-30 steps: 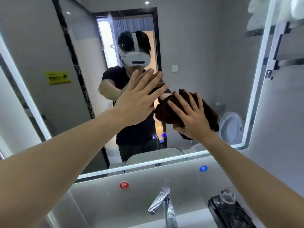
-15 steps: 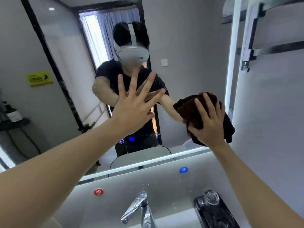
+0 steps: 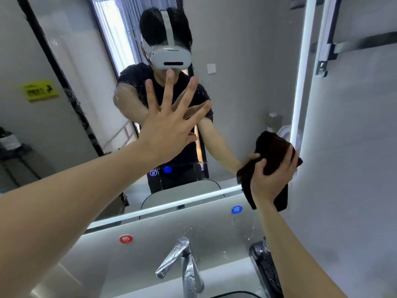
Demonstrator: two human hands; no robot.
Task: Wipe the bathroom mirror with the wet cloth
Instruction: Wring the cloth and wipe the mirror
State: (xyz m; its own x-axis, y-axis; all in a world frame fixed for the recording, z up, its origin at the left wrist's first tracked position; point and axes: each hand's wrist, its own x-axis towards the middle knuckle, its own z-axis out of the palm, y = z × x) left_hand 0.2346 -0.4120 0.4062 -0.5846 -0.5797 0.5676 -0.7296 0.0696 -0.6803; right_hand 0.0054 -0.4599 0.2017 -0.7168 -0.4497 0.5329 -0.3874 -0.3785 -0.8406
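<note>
Mirror (image 3: 247, 82) was mid-wipe: right hand (image 3: 271, 177) was clamped on the dark wet cloth (image 3: 271, 151), bunched and pressed to the glass at the lower right corner. Cloth sat just beside the lit right edge strip (image 3: 300, 82) and just above the lit bottom strip (image 3: 171, 206); its lower tail hung past the bottom strip.

Left hand (image 3: 169, 125) was flat, fingers (image 3: 170, 82) spread wide, holding nothing, against or just off the glass near the middle; contact not clear.

Streaks and droplets showed on the glass around the centre and left, so my read: a good share of the glass was left to wipe.

Next move likely called for a sweep away from the corner, leftward or upward. No room right or down: frame edges boxed the cloth in. Open glass lay up the right side and across the left. Left hand blocked a straight mid-height pass. Faucet (image 3: 184, 261) stood below, well clear of the cloth.
</note>
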